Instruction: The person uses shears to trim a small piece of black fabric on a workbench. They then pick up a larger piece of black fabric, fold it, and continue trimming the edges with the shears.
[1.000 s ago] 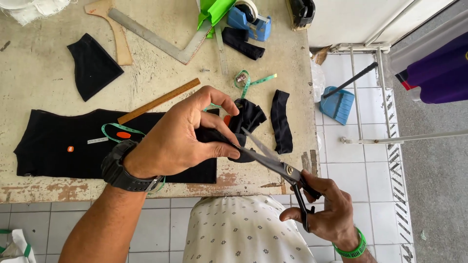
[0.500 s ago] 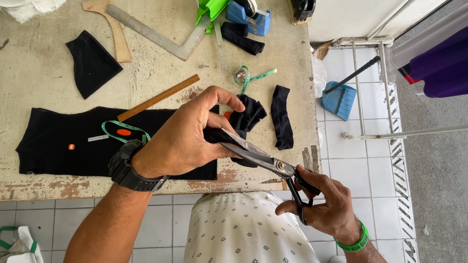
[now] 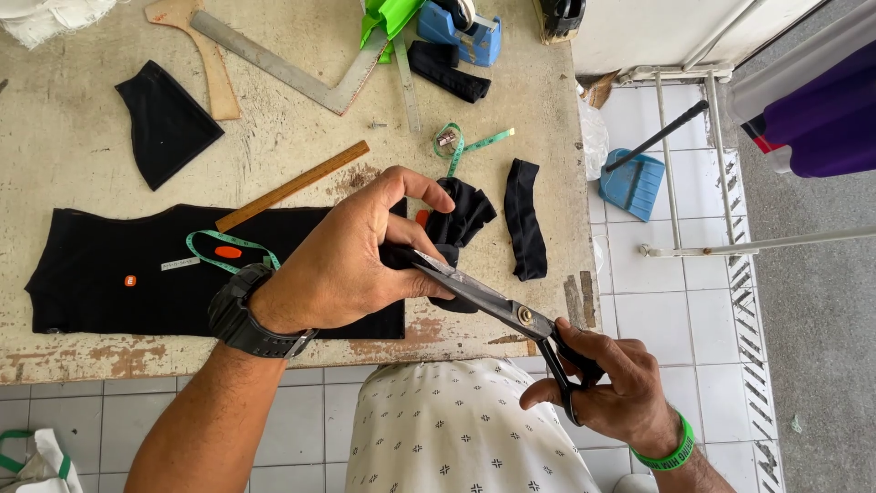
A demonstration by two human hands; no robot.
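My left hand (image 3: pixel 351 260), with a black watch on its wrist, grips a small piece of black fabric (image 3: pixel 461 215) just above the table's front edge. My right hand (image 3: pixel 607 388), wearing a green wristband, holds the handles of large black scissors (image 3: pixel 497 303). The steel blades reach up-left into the fabric under my left fingers. A large black cloth panel (image 3: pixel 137 274) with an orange mark lies flat under my left forearm, with a green measuring tape (image 3: pixel 219 248) on it.
On the worn table (image 3: pixel 82 164) lie a wooden ruler (image 3: pixel 292 185), a metal square (image 3: pixel 283 68), a black fabric triangle (image 3: pixel 164 119), a black strip (image 3: pixel 526 219) and a second tape (image 3: pixel 461 141). A blue dustpan (image 3: pixel 632 183) stands on the tiled floor at right.
The scissors and my right hand have shifted slightly left, with the blades further into the fabric. My left hand keeps its grip on the black piece.
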